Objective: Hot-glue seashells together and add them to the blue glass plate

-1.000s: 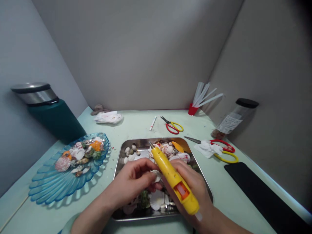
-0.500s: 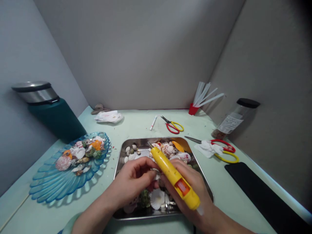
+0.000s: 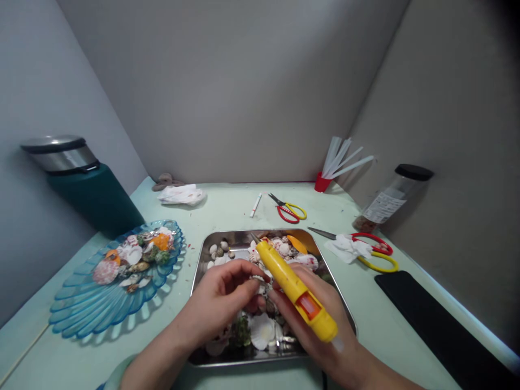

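Over the metal tray (image 3: 202, 355), my right hand (image 3: 320, 309) is closed around a yellow hot glue gun (image 3: 284, 276), its nozzle pointing away from me and to the left. The end of a clear glue stick pokes out of its near end. My left hand (image 3: 227, 298) pinches a small whitish shell (image 3: 258, 281) between thumb and fingers. The right fingertips come close to that shell; whether they touch it is hidden. Sorted shells lie in the tray around both hands, among them a white scallop shell (image 3: 262, 331) and an orange shell (image 3: 297, 244).
Left stands a blue shell-shaped dish (image 3: 77, 309) with shells, behind it a teal bottle (image 3: 93, 195). Farther back lie a white packet (image 3: 182, 195), a marker (image 3: 255, 206) and scissors (image 3: 287, 210). Right are larger scissors (image 3: 377, 254), a jar (image 3: 390, 197), a red cup of glue sticks (image 3: 322, 183) and a black strip (image 3: 430, 319).
The glue gun and my right hand have shifted slightly to the right. My left fingers have turned a little, so more of the small shell shows.
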Demonstrator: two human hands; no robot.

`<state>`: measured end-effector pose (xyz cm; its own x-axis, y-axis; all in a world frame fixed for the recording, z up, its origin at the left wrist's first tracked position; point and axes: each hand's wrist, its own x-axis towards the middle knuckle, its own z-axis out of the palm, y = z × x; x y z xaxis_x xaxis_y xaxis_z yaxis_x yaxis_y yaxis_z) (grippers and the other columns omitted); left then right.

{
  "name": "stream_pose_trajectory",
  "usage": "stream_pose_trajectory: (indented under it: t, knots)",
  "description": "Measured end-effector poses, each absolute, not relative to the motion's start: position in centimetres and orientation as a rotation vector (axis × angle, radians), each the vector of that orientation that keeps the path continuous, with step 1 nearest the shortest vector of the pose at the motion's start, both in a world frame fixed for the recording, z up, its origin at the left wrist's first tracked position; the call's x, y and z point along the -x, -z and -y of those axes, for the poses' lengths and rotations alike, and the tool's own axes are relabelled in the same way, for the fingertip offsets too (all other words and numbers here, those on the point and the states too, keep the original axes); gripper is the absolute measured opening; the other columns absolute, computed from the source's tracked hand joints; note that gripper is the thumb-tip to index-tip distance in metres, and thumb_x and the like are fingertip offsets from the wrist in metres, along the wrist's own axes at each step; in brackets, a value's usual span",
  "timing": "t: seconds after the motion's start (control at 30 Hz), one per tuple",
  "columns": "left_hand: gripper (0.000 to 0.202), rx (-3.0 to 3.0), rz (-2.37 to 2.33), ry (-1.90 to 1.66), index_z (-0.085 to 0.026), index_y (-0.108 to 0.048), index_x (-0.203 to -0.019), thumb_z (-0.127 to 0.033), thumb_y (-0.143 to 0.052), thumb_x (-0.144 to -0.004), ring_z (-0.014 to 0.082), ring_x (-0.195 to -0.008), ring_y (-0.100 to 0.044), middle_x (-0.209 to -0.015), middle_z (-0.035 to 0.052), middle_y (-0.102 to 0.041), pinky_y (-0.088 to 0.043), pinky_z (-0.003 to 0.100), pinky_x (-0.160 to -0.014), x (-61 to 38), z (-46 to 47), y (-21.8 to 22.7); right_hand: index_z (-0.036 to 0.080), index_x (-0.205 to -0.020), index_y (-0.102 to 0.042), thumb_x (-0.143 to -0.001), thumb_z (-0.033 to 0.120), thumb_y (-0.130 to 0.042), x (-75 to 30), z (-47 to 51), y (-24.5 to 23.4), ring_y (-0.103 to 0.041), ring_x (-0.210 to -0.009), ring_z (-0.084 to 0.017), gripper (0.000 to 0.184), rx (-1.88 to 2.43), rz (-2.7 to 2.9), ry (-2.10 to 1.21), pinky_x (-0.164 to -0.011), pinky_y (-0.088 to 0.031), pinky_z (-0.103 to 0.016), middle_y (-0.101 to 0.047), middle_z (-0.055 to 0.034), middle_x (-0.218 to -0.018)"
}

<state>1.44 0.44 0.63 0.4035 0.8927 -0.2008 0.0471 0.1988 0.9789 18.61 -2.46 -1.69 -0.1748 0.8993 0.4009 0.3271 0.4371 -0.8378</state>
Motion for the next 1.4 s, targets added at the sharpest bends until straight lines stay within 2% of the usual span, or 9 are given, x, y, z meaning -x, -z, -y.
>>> stream_pose_trajectory:
  t: [0.1, 0.3, 0.5, 0.7, 0.8, 1.17, 1.3, 1.4]
  knots:
    - [0.021, -1.225, -0.962, -0.77, -0.014, -0.06, -0.091, -0.028, -0.062, -0.075, 0.0149, -0.067, -0.06, -0.08, 0.0031, -0.064, -0.049, 0.031, -0.069, -1.37, -0.48, -0.53, 0.022, -0.086, -0.057, -0.081, 0.013, -0.058, -18.64, 2.43, 1.61, -0.056, -0.079, -0.017, 0.01, 1.074, 1.715, -0.756, -0.074, -0.045, -0.029, -0.059, -0.0009, -0.088]
    - [0.025, -1.333, -0.933, -0.775, -0.018, -0.063, -0.1, -0.026, -0.062, -0.077, 0.0188, -0.079, -0.061, -0.083, 0.0034, -0.064, -0.048, 0.031, -0.074, -0.93, -0.49, -0.04, 0.022, -0.089, -0.057, -0.082, 0.017, -0.06, -18.77, 2.72, 1.71, -0.056, -0.079, -0.017, 0.009, 1.093, 1.706, -0.728, -0.073, -0.044, -0.028, -0.058, -0.0004, -0.088]
    - [0.023, -1.372, -0.923, -0.758, -0.018, -0.064, -0.101, -0.024, -0.059, -0.08, 0.0183, -0.081, -0.06, -0.092, 0.0048, -0.065, -0.048, 0.03, -0.075, -0.81, -0.5, -0.16, 0.023, -0.095, -0.057, -0.082, 0.019, -0.061, -18.67, 2.68, 1.72, -0.057, -0.079, -0.017, 0.014, 1.13, 1.679, -0.717, -0.07, -0.045, -0.027, -0.059, 0.0001, -0.088]
    - [0.019, -1.4, -0.881, -0.807, -0.018, -0.065, -0.097, -0.021, -0.06, -0.08, 0.0203, -0.091, -0.06, -0.101, 0.0064, -0.066, -0.048, 0.031, -0.082, -0.9, -0.43, -0.24, 0.023, -0.099, -0.058, -0.084, 0.018, -0.059, -18.69, 2.7, 1.62, -0.057, -0.085, -0.018, 0.016, 1.111, 1.704, -0.74, -0.077, -0.044, -0.029, -0.06, -0.0017, -0.095]
    - [0.016, -1.412, -0.892, -0.824, -0.018, -0.066, -0.095, -0.019, -0.059, -0.08, 0.0197, -0.089, -0.061, -0.1, 0.0062, -0.066, -0.048, 0.032, -0.083, -0.9, -0.4, -0.18, 0.022, -0.097, -0.058, -0.083, 0.018, -0.06, -18.69, 2.67, 1.58, -0.056, -0.083, -0.017, 0.015, 1.086, 1.715, -0.762, -0.076, -0.044, -0.029, -0.059, -0.0013, -0.093]
    - [0.013, -1.309, -0.893, -0.782, -0.015, -0.063, -0.089, -0.022, -0.058, -0.08, 0.0146, -0.068, -0.059, -0.078, 0.0028, -0.064, -0.049, 0.028, -0.067, -1.0, -0.23, -0.4, 0.021, -0.089, -0.058, -0.083, 0.018, -0.06, -18.61, 2.54, 1.39, -0.056, -0.078, -0.017, 0.007, 1.076, 1.747, -0.779, -0.073, -0.044, -0.028, -0.059, -0.0007, -0.086]
    - [0.011, -1.318, -0.882, -0.778, -0.016, -0.063, -0.088, -0.02, -0.058, -0.08, 0.0146, -0.069, -0.059, -0.079, 0.0027, -0.064, -0.049, 0.028, -0.068, -0.94, -0.21, -0.37, 0.02, -0.088, -0.057, -0.084, 0.021, -0.059, -18.62, 2.59, 1.15, -0.056, -0.076, -0.017, 0.005, 1.091, 1.766, -0.779, -0.071, -0.045, -0.029, -0.059, -0.0017, -0.085]
    - [0.01, -1.342, -0.862, -0.805, -0.016, -0.065, -0.087, -0.02, -0.059, -0.08, 0.0163, -0.074, -0.06, -0.09, 0.005, -0.063, -0.05, 0.028, -0.068, -0.95, -0.31, -0.63, 0.02, -0.086, -0.057, -0.085, 0.025, -0.057, -18.58, 2.65, 0.98, -0.056, -0.075, -0.018, 0.005, 1.122, 1.778, -0.763, -0.069, -0.045, -0.03, -0.058, -0.0021, -0.083]
